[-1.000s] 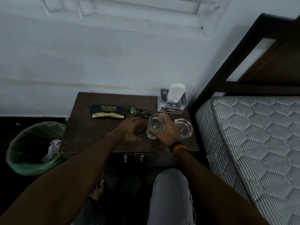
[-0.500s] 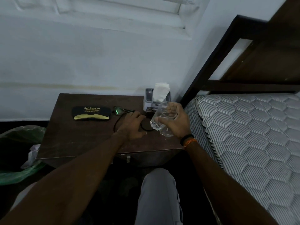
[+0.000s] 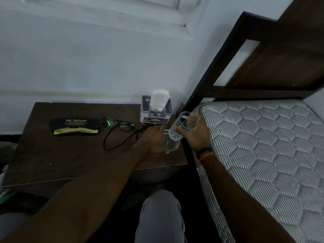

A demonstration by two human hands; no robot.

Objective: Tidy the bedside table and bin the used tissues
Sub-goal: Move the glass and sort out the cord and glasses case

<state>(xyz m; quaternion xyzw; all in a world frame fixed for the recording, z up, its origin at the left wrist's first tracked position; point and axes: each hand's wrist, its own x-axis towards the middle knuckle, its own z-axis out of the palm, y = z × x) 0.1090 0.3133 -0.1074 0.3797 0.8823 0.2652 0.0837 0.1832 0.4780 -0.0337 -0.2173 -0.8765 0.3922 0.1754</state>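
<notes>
My right hand (image 3: 196, 135) is shut on a clear drinking glass (image 3: 182, 126), held tilted just above the right end of the dark wooden bedside table (image 3: 61, 155). Directly under the glass sits a clear glass dish (image 3: 171, 145). My left hand (image 3: 150, 139) lies flat on the table, its fingers against the dish's left rim. At the back right stands a grey tissue holder (image 3: 155, 118) with a white tissue (image 3: 159, 100) sticking up. No loose used tissue shows on the table.
A black spectacle case (image 3: 74, 127), spectacles (image 3: 119, 124) and a looped black cable (image 3: 112, 139) lie across the tabletop. A striped mattress (image 3: 263, 146) and dark headboard (image 3: 219, 64) border the right. The green-lined bin (image 3: 7, 193) shows only at the left edge.
My right hand lifted the glass off the table and carried it right, over the dish. My left hand slid right to the dish. The view swung right, pushing the bin out of sight.
</notes>
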